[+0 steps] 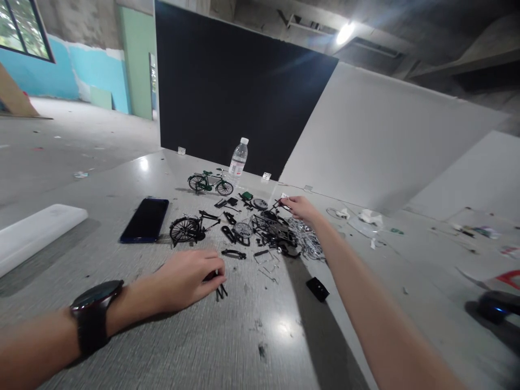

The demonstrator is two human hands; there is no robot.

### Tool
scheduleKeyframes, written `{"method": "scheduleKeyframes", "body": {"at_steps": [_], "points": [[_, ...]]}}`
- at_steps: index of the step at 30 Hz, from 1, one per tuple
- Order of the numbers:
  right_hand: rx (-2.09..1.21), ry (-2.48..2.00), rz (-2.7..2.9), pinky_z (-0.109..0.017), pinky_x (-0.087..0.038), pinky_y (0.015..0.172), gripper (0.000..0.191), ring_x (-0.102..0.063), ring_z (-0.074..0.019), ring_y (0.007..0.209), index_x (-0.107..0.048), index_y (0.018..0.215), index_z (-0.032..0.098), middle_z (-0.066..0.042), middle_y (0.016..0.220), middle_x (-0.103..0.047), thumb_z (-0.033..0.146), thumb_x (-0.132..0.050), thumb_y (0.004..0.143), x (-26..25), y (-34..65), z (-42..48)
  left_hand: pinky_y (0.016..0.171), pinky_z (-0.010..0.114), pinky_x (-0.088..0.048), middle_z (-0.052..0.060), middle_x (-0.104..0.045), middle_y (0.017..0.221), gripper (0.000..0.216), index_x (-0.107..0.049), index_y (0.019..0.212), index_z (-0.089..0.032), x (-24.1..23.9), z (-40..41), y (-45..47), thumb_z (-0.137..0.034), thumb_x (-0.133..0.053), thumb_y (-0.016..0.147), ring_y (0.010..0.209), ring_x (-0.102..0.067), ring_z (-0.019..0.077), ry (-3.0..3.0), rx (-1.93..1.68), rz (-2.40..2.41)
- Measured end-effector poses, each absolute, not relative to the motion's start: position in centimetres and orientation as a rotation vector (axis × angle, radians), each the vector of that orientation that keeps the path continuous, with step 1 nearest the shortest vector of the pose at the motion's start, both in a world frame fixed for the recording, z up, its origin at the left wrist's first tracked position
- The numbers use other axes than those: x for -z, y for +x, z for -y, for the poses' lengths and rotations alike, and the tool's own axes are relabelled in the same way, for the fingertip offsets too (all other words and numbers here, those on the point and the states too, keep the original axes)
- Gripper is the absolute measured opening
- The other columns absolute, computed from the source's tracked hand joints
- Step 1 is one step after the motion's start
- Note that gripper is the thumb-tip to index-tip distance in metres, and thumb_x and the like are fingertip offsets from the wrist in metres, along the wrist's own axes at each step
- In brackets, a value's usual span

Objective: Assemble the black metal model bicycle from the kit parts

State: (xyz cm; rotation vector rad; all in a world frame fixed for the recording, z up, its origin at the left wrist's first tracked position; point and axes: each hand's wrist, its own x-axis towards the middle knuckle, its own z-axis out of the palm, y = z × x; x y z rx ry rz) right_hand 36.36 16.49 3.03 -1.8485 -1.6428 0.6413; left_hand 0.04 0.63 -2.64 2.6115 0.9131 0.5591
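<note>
my right hand [299, 209] is at the far edge of the pile [280, 233], thumb and fingers pinching a thin dark part [278, 204]. the pile is a tangle of black and silver pieces, a pale wheel [243, 230] at its left.

my left hand [197, 273] rests on the table [162, 352], fingers curled in toward the thumb; i cannot tell whether they grip anything. black sticks [221, 292] lie just beside them. beyond that hand is the black bike [187, 229], one wheel on it, between the phone [145, 220] and the pile. farther back, the green bike [210, 183] stands upright on two wheels, near the bottle [238, 160]. a black plate [317, 289] lies near my right forearm.
</note>
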Motion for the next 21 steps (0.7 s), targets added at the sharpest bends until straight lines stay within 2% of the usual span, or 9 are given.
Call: {"method": "scheduleKeyframes", "body": {"at_steps": [7, 10, 13, 16, 19, 21], "points": [[-0.869, -1.674, 1.543, -0.023, -0.014, 0.042, 0.049, -0.015, -0.0054, 0.045, -0.068, 0.091, 0.014, 0.013, 0.053, -0.020, 0.060, -0.077, 0.075, -3.3, 35.1, -14.2, 0.063, 0.031, -0.039, 0.004, -0.068, 0.090, 0.022, -0.067, 0.091, -0.021, 2.9, -0.7, 0.0, -0.032, -0.050, 0.100, 0.076, -0.062, 0.0196, 2.613, -0.584, -0.902], [-0.953, -1.582, 1.506, -0.023, -0.011, 0.042, 0.049, -0.013, -0.0054, 0.045, -0.066, 0.092, 0.016, 0.013, 0.054, -0.021, 0.060, -0.078, 0.076, -3.6, 34.3, -12.9, 0.063, 0.031, -0.040, 0.004, -0.068, 0.089, 0.022, -0.066, 0.090, -0.021, 3.0, -0.8, 0.0, -0.033, -0.051, 0.100, 0.075, -0.062, 0.0195, 2.617, -0.587, -0.904], [-1.038, -1.479, 1.484, -0.023, -0.012, 0.042, 0.047, -0.012, -0.0060, 0.046, -0.066, 0.095, 0.017, 0.013, 0.055, -0.021, 0.060, -0.077, 0.077, -3.8, 33.1, -11.2, 0.066, 0.031, -0.042, 0.004, -0.068, 0.091, 0.021, -0.066, 0.092, -0.021, 2.8, -0.6, 0.1, -0.033, -0.051, 0.100, 0.078, -0.063, 0.0203, 2.591, -0.587, -0.925], [-1.125, -1.388, 1.474, -0.024, -0.016, 0.042, 0.045, -0.013, -0.0065, 0.046, -0.067, 0.097, 0.019, 0.012, 0.055, -0.023, 0.060, -0.076, 0.079, -3.8, 31.4, -8.9, 0.071, 0.033, -0.046, 0.005, -0.068, 0.095, 0.019, -0.064, 0.104, -0.021, 2.3, -0.5, 0.3, -0.036, -0.052, 0.101, 0.082, -0.063, 0.0215, 2.486, -0.672, -1.020], [-1.223, -1.315, 1.466, -0.024, -0.016, 0.041, 0.041, -0.013, -0.0064, 0.045, -0.068, 0.097, 0.021, 0.012, 0.054, -0.024, 0.058, -0.074, 0.083, -3.5, 29.5, -6.4, 0.074, 0.035, -0.050, 0.006, -0.068, 0.102, 0.029, -0.059, 0.120, -0.021, 2.0, -0.7, 0.3, -0.042, -0.054, 0.100, 0.086, -0.064, 0.0223, 2.315, -0.819, -1.104], [-1.341, -1.239, 1.443, -0.025, -0.015, 0.041, 0.036, -0.013, -0.0059, 0.043, -0.070, 0.095, 0.020, 0.012, 0.051, -0.023, 0.055, -0.073, 0.086, -3.2, 28.2, -4.8, 0.074, 0.036, -0.051, 0.007, -0.068, 0.104, 0.034, -0.058, 0.124, -0.021, 2.0, -0.9, 0.4, -0.043, -0.057, 0.099, 0.087, -0.064, 0.0223, 2.225, -0.910, -1.131]]}}
